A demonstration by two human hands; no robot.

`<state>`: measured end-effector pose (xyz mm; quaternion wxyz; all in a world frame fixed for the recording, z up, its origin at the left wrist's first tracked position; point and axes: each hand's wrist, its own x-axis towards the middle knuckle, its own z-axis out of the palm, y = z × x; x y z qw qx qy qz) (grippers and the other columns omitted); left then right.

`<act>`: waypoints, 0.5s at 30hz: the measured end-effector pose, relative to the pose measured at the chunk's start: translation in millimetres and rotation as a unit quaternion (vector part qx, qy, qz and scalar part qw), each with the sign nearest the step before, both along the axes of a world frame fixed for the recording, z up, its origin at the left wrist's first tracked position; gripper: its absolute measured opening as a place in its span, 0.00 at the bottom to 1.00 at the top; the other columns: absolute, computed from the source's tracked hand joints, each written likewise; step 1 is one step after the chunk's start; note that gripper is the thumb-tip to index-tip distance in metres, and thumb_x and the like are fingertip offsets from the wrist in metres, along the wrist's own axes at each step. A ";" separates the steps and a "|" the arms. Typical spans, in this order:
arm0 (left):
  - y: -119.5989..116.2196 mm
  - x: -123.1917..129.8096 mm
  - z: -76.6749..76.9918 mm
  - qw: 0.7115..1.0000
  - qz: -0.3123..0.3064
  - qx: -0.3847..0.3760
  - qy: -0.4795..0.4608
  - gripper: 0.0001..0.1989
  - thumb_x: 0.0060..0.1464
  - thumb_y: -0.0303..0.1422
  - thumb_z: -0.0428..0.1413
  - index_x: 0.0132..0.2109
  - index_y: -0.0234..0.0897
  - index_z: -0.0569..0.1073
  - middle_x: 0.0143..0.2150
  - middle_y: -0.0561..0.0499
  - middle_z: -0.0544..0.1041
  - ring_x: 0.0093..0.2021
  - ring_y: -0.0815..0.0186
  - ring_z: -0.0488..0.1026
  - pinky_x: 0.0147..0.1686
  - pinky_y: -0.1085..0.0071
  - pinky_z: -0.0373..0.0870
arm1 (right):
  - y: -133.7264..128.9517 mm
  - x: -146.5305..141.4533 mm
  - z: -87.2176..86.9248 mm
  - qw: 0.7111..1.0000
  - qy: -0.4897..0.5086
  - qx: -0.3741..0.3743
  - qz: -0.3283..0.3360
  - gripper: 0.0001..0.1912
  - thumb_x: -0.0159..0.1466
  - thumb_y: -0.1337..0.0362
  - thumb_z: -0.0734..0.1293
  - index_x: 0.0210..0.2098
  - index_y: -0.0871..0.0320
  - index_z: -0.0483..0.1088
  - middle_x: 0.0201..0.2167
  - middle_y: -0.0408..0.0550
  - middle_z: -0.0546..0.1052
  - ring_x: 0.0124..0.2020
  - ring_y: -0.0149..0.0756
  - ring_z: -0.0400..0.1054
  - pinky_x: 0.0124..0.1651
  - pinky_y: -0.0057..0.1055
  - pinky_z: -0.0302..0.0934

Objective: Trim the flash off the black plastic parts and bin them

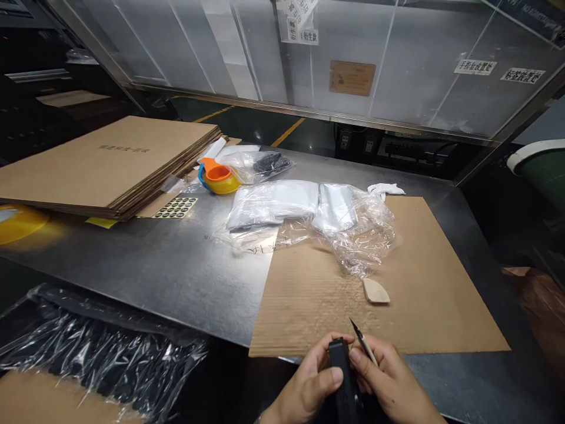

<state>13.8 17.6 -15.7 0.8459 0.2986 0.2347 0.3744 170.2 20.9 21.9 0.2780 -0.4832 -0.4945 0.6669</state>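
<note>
At the bottom centre, my left hand [311, 383] is wrapped round a black, box-like object [341, 377], its thumb on the near face. My right hand [388, 377] pinches a slim pen-like tool [365, 346] with a dark pointed tip aimed up and left, close beside the black object. Both hands are at the front edge of a brown cardboard sheet [424, 294]. A small pale leaf-shaped piece [375, 291] lies on that sheet, beyond the hands.
Clear plastic bags with white contents [295, 203] lie across the sheet's back edge. Stacked cardboard [101, 159], a tape dispenser [219, 175] and a sticker sheet [176, 207] are on the left. Plastic-wrapped black items [101, 347] stand at lower left.
</note>
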 end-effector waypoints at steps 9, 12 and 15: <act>-2.9 -2.1 10.1 0.993 0.057 -0.040 0.091 0.26 0.47 0.43 0.59 0.48 0.35 0.60 0.33 0.44 0.78 0.33 0.65 0.71 0.34 0.70 0.64 | 6.7 58.7 -32.4 0.897 -0.390 0.130 -0.162 0.20 0.64 0.48 0.53 0.45 0.55 0.63 0.31 0.45 0.72 0.29 0.37 0.67 0.31 0.30 0.58; -1.3 2.8 12.0 0.983 0.109 -0.117 0.086 0.23 0.47 0.43 0.60 0.45 0.36 0.63 0.32 0.46 0.78 0.32 0.64 0.73 0.32 0.70 0.66 | 10.0 90.3 -55.6 0.767 -0.575 0.215 -0.184 0.23 0.65 0.50 0.49 0.45 0.56 0.66 0.37 0.52 0.73 0.36 0.46 0.68 0.35 0.36 0.59; 3.5 9.4 13.2 0.958 0.174 -0.220 0.058 0.21 0.48 0.43 0.59 0.44 0.35 0.66 0.33 0.47 0.78 0.32 0.62 0.75 0.29 0.70 0.70 | 10.9 114.5 -75.9 0.662 -0.675 0.282 -0.161 0.27 0.66 0.51 0.46 0.43 0.60 0.69 0.32 0.55 0.71 0.35 0.49 0.66 0.36 0.39 0.59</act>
